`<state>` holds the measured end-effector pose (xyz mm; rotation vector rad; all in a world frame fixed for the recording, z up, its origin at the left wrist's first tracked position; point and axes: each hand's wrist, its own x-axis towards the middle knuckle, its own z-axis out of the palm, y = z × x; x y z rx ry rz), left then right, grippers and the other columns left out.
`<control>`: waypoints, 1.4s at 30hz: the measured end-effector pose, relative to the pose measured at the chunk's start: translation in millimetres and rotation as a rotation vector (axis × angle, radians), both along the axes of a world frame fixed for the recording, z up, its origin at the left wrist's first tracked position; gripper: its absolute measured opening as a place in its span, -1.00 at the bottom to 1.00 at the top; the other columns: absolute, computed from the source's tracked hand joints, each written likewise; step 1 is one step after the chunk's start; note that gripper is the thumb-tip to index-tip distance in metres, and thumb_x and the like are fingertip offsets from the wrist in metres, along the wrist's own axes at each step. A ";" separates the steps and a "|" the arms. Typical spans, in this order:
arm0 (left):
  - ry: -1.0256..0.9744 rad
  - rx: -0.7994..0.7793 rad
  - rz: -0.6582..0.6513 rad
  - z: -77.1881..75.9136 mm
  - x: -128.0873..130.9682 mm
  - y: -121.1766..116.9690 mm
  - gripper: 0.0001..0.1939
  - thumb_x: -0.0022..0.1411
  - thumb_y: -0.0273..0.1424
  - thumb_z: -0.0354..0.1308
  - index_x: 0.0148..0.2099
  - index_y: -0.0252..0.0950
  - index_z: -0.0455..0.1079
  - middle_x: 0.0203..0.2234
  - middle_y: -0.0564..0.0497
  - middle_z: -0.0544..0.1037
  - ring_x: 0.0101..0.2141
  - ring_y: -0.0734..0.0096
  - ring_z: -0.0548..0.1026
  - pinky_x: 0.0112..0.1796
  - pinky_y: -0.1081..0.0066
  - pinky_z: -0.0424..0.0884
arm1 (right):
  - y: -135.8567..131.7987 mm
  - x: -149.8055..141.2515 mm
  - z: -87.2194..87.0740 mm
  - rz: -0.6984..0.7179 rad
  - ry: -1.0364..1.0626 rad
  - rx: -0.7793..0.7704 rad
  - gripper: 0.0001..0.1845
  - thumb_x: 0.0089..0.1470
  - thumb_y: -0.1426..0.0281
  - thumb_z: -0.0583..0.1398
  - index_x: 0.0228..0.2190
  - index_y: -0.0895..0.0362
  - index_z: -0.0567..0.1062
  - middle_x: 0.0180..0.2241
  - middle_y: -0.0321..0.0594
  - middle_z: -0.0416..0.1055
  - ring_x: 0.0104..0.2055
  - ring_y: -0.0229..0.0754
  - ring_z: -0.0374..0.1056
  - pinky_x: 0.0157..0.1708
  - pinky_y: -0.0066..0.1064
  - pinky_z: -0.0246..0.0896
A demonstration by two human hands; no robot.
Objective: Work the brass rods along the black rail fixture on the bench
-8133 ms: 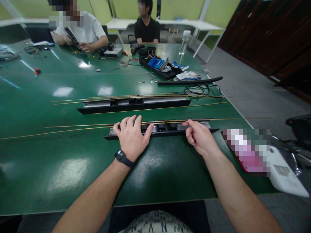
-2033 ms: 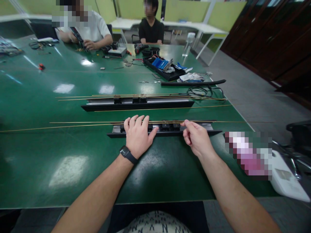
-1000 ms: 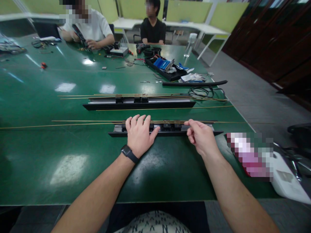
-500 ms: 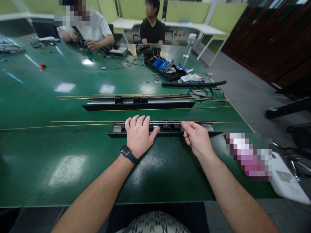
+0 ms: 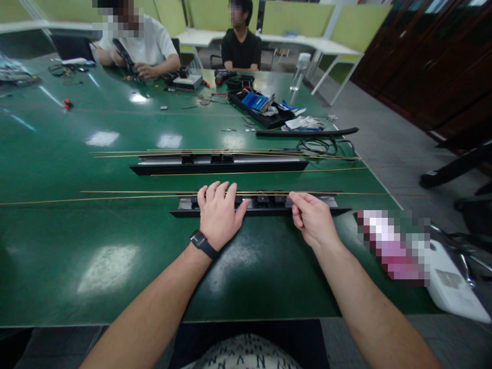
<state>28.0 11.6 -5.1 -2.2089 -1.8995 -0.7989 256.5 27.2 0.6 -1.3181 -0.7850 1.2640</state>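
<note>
Compared with a second ago, we are seeing a dark-clothed leg (image 5: 457, 165) that is now showing at the right edge, while our hands are staying at nearly the same spots. Our left hand (image 5: 220, 218) is lying palm down, fingers lightly spread, over the near rail (image 5: 261, 212) and the two gold rods (image 5: 249, 193) that are running along it. Our right hand (image 5: 314, 218) is curling nearly closed, its thumb and index tips meeting at the rods; whether it is pinching one, we cannot be telling. Counting, we are finding two black blocks (image 5: 262, 199) showing between our hands, one far rail (image 5: 219, 167) lying beyond with a lone rod (image 5: 261, 171) before it, and two people (image 5: 241, 49) sitting across the green table (image 5: 154, 302)
</note>
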 end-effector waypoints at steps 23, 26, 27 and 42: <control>0.001 0.001 0.002 -0.4 -0.8 0.3 -0.50 0.44 -0.09 0.06 0.23 -0.28 0.43 0.17 -0.24 0.53 0.25 -0.11 0.34 0.29 -0.12 0.05 | 1.1 -0.4 -0.1 0.007 -0.071 0.004 -0.61 0.06 0.12 0.41 -0.35 0.22 0.57 -0.70 -0.42 0.28 -0.81 -0.45 0.04 -0.83 -0.59 -0.25; -0.006 0.000 -0.001 -0.5 -0.6 0.2 -0.51 0.44 -0.09 0.05 0.23 -0.27 0.43 0.16 -0.24 0.53 0.25 -0.11 0.34 0.29 -0.12 0.05 | 0.8 0.6 0.2 0.035 -0.056 -0.014 -0.59 0.06 0.08 0.40 -0.34 0.21 0.56 -0.69 -0.41 0.31 -0.81 -0.45 0.06 -0.84 -0.59 -0.25; -0.007 0.000 -0.002 -0.4 -0.5 0.2 -0.51 0.44 -0.10 0.05 0.23 -0.27 0.43 0.16 -0.24 0.53 0.25 -0.11 0.34 0.29 -0.12 0.05 | 0.7 0.7 0.6 0.047 -0.056 -0.021 -0.57 0.06 0.07 0.40 -0.34 0.21 0.56 -0.68 -0.40 0.32 -0.81 -0.44 0.06 -0.84 -0.58 -0.25; 0.000 0.005 0.009 0.1 -0.3 0.2 -0.50 0.43 -0.09 0.07 0.22 -0.29 0.45 0.17 -0.25 0.52 0.26 -0.11 0.33 0.29 -0.10 0.07 | 1.1 0.1 1.4 0.051 -0.065 -0.002 -0.54 -0.02 0.06 0.44 -0.36 0.21 0.56 -0.71 -0.42 0.28 -0.82 -0.45 0.03 -0.84 -0.60 -0.25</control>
